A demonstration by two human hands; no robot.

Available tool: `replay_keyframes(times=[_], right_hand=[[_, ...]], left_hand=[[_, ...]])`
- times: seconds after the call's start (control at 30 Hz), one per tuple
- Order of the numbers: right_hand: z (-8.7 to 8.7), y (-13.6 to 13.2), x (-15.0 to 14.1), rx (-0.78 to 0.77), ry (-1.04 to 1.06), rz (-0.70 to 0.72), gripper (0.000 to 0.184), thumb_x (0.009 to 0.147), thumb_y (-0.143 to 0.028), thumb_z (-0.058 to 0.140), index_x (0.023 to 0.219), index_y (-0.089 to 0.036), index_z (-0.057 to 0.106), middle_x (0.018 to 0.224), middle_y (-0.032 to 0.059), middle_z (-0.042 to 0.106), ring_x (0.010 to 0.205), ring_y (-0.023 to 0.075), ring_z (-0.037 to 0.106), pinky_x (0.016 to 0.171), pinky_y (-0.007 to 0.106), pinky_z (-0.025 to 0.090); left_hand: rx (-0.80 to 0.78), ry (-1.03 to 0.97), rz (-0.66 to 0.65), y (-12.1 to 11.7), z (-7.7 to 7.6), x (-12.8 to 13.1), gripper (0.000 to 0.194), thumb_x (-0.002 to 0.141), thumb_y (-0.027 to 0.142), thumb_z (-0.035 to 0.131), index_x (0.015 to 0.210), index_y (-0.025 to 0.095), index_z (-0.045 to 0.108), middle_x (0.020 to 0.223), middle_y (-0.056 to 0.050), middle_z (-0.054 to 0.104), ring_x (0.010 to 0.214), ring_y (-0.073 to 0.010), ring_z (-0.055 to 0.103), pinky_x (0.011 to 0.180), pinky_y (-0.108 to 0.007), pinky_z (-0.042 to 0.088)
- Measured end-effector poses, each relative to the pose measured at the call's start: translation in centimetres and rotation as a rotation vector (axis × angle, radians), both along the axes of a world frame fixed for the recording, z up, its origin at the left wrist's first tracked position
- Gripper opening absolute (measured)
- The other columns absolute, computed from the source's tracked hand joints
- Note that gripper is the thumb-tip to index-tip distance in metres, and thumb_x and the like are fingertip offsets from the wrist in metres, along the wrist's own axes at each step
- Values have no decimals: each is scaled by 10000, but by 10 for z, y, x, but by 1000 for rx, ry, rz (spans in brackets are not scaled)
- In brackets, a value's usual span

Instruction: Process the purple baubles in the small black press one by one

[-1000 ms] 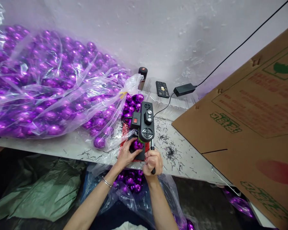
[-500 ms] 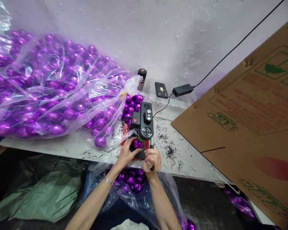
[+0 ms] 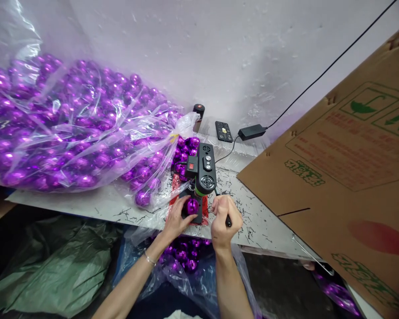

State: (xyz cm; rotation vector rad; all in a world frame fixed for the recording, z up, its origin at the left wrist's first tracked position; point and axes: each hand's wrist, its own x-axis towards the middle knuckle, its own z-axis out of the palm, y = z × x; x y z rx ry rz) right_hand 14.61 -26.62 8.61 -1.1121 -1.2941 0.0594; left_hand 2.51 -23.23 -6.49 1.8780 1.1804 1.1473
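My left hand (image 3: 177,217) holds a shiny purple ball (image 3: 192,206) between thumb and fingers, on the black base of a small bench machine. The black machine (image 3: 206,168) has two round vents, silver knobs and a side box with a red switch; its green-rimmed head is just above and behind the ball. To the right, my right hand (image 3: 226,218) is closed in a fist around the machine's black lever handle (image 3: 228,221). Most of the lever is hidden by the fist.
A big clear bag (image 3: 86,133) of purple balls lies left. Behind are a dark cylinder (image 3: 198,116), a phone (image 3: 223,131) and a power adapter (image 3: 252,132). Black scraps litter the white table (image 3: 126,206). A cardboard box (image 3: 346,177) leans in from the right; more balls (image 3: 182,254) sit below the edge.
My right hand has swung the lever to the right, away from the ball. The ball now shows more fully, out from under the machine head, with my left hand still on it.
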Motion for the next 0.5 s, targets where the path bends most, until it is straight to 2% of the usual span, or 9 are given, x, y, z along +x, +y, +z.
replay_keyframes(times=[0.1, 0.17, 0.2, 0.27, 0.37, 0.4, 0.5], right_hand=[[-2, -2, 0, 39, -31, 8, 323, 1008, -143, 443, 698, -212, 498, 654, -19, 510, 618, 121, 517, 585, 286, 402], [-8, -3, 0, 56, -56, 8, 317, 1000, -120, 439, 703, -210, 500, 660, -16, 514, 627, 123, 525, 585, 286, 400], [-12, -3, 0, 63, -63, 10, 315, 996, -105, 437, 706, -209, 498, 662, -16, 515, 627, 121, 523, 582, 283, 396], [-15, -3, -1, 76, -63, 14, 312, 989, -77, 427, 714, -208, 491, 667, -20, 513, 626, 114, 519, 577, 275, 387], [-16, -2, -2, 96, -68, 13, 320, 981, -51, 415, 708, -210, 468, 667, -24, 505, 628, 110, 517, 575, 267, 385], [-16, -2, -2, 101, -79, 12, 325, 979, -48, 415, 702, -212, 459, 664, -25, 502, 631, 111, 520, 577, 268, 389], [-17, -2, -1, 101, -122, 3, 332, 973, -49, 416, 688, -218, 443, 657, -22, 497, 638, 118, 529, 580, 273, 399]], left_hand=[[116, 60, -64, -27, -8, -13, 766, 871, 410, 741, 1544, 212, 431, 1528, -176, 565, 1455, -362, 502, 1217, -596, 389], [154, 41, -79, -31, -9, -22, 701, 948, 332, 597, 1595, 197, 364, 1601, -169, 485, 1508, -337, 438, 1239, -569, 371], [153, 14, -63, -25, -7, -25, 649, 973, 267, 504, 1601, 199, 358, 1618, -152, 467, 1518, -308, 426, 1244, -541, 374], [126, -44, 27, 2, 2, -28, 613, 964, 152, 375, 1574, 200, 407, 1607, -123, 488, 1507, -258, 444, 1241, -490, 390], [72, -42, 218, 67, 25, -22, 537, 936, 126, 398, 1457, 144, 528, 1515, -152, 572, 1443, -270, 505, 1222, -498, 399], [72, -18, 212, 90, 34, -18, 475, 933, 146, 432, 1383, 138, 584, 1443, -155, 625, 1385, -281, 551, 1196, -506, 423], [100, 64, -17, 140, 53, -4, 216, 817, 175, 634, 1016, 171, 716, 1146, -122, 743, 1153, -296, 659, 1089, -475, 504]])
